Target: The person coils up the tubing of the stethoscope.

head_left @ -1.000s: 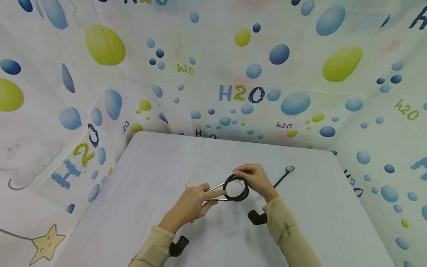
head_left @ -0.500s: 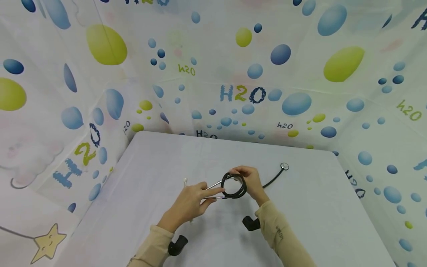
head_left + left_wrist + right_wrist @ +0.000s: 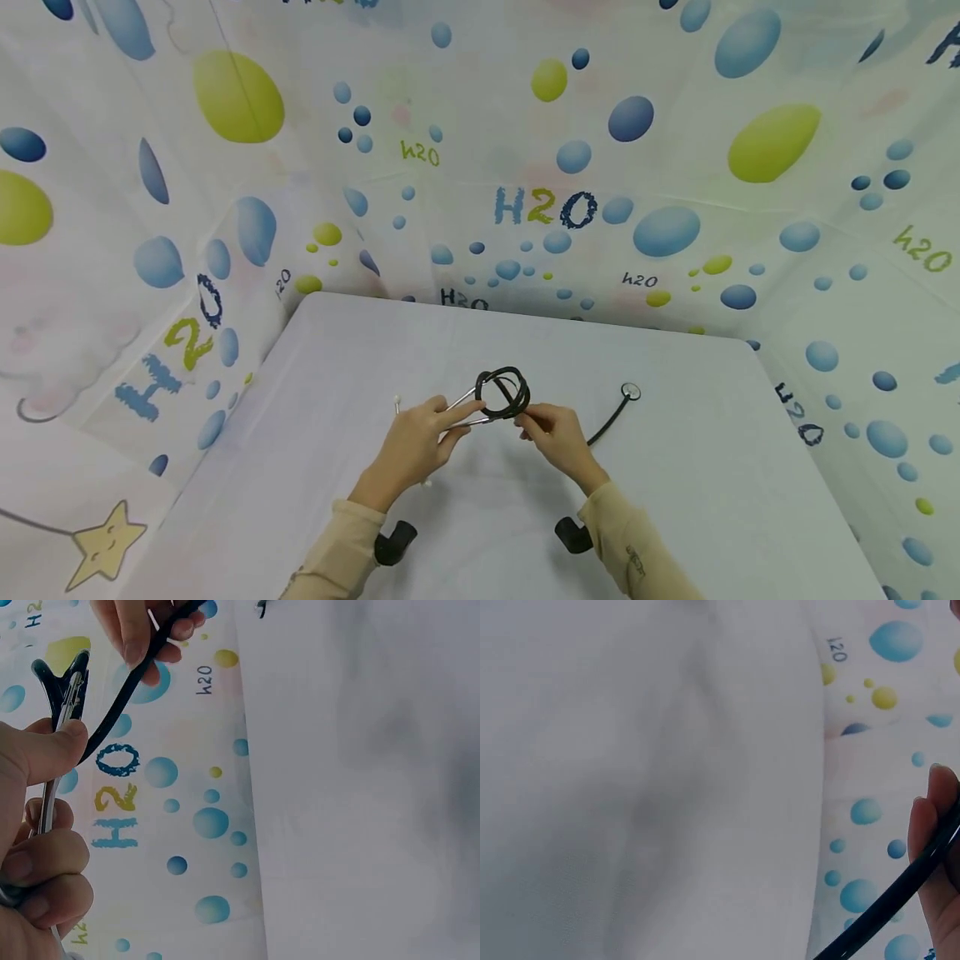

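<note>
Both hands hold a stethoscope above the table. My left hand (image 3: 412,437) grips its metal ear tubes; in the left wrist view, the thumb and curled fingers close round a metal tube (image 3: 47,806). The black tubing (image 3: 525,398) is looped into a coil just beyond the left fingertips. At the coil's lower right, my right hand (image 3: 557,437) pinches the tubing. From behind that hand the tail of tubing runs out to the round chest piece (image 3: 631,391). One pale ear tip (image 3: 397,406) shows left of the left hand. Tubing (image 3: 892,900) crosses the fingers in the right wrist view.
A white table (image 3: 697,475) lies beneath the hands. Behind it and at the sides hangs a white curtain (image 3: 480,108) with blue and green drops and H2O lettering. Black devices (image 3: 396,543) sit at both wrists.
My right hand has moved from the top of the coil down to its lower right. The coil and left hand have shifted slightly left and up. The chest piece has swung left.
</note>
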Available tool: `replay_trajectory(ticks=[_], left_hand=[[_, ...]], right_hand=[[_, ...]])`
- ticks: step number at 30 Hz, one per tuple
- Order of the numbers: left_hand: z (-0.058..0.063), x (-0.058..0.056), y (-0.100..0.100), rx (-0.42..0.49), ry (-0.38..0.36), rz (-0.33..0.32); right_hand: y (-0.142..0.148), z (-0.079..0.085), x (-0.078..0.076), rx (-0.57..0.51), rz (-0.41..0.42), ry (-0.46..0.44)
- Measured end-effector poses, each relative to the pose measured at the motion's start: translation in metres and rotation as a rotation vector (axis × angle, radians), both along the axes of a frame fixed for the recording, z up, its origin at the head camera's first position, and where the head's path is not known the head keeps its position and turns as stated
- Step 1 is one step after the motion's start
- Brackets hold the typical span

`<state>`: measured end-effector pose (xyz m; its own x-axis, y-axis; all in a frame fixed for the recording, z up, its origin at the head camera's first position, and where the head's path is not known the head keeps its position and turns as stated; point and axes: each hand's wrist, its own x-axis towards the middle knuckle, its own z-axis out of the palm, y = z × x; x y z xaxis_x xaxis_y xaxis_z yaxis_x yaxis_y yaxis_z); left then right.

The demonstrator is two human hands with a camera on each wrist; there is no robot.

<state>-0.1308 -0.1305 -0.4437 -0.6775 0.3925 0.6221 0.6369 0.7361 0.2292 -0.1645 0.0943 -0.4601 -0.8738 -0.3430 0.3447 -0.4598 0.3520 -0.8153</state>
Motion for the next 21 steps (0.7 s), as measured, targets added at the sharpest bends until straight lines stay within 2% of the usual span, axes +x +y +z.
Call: replay_trajectory(ticks=[3,12,16,21], left_hand=[[0.0,0.0,-0.001,-0.004,-0.012,0.017],[0.002,-0.001,-0.003,0.01,-0.033,0.03],[0.003,-0.001,-0.005,0.006,-0.041,0.061],[0.0,-0.002,-0.007,-0.001,-0.041,0.079]], right_hand=[[0.002,-0.01,-0.002,0.01,-0.013,0.01],[-0.001,-0.017,0.006,-0.002,0.024,0.039],[-0.002,-0.017,0.014,0.055,0.027,0.078],[-0.004,-0.009,0.022,0.215,0.017,0.147]])
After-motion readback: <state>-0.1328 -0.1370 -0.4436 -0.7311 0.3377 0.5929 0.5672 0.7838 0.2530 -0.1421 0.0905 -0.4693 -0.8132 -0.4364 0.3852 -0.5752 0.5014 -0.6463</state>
